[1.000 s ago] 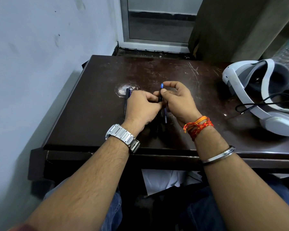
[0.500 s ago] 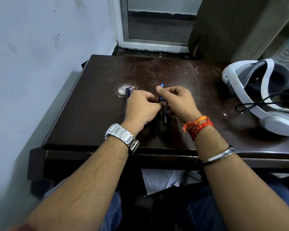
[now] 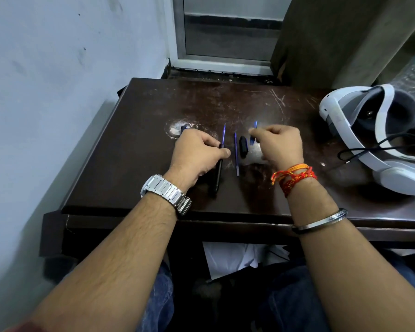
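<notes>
The left hand [image 3: 197, 154] gripped the black pen barrel [image 3: 218, 174] near its front end. The right hand [image 3: 279, 144] pinched a thin blue piece [image 3: 254, 131]; both seemed light, stiff and slippery.

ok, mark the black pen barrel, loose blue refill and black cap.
black pen barrel [image 3: 217, 174], head view, lower shaft.
loose blue refill [image 3: 236, 154], head view, middle of the tube.
black cap [image 3: 243, 147], head view, middle of its body.

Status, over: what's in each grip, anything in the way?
Left grip holds black pen, refill tip sticking out. Right grip pinches blue piece. Between them lie loose refill and black cap.
</notes>
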Action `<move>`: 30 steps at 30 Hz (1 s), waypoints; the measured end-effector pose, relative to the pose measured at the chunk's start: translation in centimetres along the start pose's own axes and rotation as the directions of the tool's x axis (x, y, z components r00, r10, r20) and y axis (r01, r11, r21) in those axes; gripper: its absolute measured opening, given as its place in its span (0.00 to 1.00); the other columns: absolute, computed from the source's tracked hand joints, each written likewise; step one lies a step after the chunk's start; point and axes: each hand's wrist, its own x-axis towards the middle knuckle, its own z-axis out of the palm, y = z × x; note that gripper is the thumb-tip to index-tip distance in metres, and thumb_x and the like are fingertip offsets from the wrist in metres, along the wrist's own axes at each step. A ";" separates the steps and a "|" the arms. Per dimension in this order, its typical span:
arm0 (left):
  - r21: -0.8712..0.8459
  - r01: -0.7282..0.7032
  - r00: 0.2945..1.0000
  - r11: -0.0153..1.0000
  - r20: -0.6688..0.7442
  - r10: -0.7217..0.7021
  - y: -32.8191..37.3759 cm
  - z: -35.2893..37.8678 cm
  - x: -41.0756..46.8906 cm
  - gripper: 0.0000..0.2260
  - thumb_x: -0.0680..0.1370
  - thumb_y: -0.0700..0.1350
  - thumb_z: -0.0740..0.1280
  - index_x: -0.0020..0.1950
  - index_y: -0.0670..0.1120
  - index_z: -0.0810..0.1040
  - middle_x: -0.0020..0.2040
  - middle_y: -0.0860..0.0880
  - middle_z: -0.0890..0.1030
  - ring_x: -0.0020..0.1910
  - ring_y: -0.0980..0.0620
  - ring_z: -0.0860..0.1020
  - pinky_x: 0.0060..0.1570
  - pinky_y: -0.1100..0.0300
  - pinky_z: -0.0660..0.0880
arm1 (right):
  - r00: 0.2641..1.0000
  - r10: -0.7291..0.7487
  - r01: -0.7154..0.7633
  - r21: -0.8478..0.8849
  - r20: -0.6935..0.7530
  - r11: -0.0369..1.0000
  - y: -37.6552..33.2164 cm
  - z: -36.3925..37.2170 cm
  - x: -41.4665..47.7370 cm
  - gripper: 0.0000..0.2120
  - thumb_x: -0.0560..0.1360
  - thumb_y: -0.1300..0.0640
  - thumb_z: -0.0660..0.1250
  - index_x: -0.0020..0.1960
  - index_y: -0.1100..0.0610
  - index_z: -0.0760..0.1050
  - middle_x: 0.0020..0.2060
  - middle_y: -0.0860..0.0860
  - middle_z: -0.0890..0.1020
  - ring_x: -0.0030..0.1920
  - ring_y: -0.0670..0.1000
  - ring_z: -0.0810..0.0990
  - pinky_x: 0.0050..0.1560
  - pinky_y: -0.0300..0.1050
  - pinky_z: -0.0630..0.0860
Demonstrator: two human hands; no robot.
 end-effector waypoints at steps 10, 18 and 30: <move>-0.021 0.017 0.999 1.000 -0.029 -0.017 0.0 0.0 0.1 0.09 0.68 0.42 0.82 0.36 0.46 0.82 0.40 0.42 0.87 0.33 0.44 0.82 0.39 0.39 0.83 | 0.937 0.235 -0.104 -0.434 0.259 0.895 0.0 -0.5 -0.6 0.10 0.63 0.53 0.77 0.31 0.59 0.80 0.17 0.48 0.77 0.16 0.45 0.72 0.24 0.39 0.69; -0.005 0.034 0.999 0.999 -0.013 -0.034 -0.3 0.2 0.2 0.10 0.66 0.43 0.83 0.38 0.45 0.83 0.38 0.46 0.86 0.29 0.48 0.80 0.36 0.44 0.83 | 0.951 0.192 -0.062 -0.460 0.241 0.886 0.1 -0.1 -0.8 0.17 0.64 0.50 0.78 0.42 0.63 0.82 0.35 0.56 0.83 0.29 0.52 0.76 0.28 0.42 0.72; 0.025 0.029 1.000 0.999 0.000 -0.029 -0.2 0.3 0.2 0.10 0.66 0.44 0.83 0.38 0.47 0.83 0.34 0.48 0.85 0.25 0.53 0.80 0.32 0.52 0.82 | 0.961 0.177 -0.055 -0.480 0.214 0.876 -0.1 -0.2 -0.6 0.17 0.66 0.50 0.77 0.44 0.63 0.82 0.38 0.57 0.84 0.33 0.52 0.80 0.29 0.42 0.74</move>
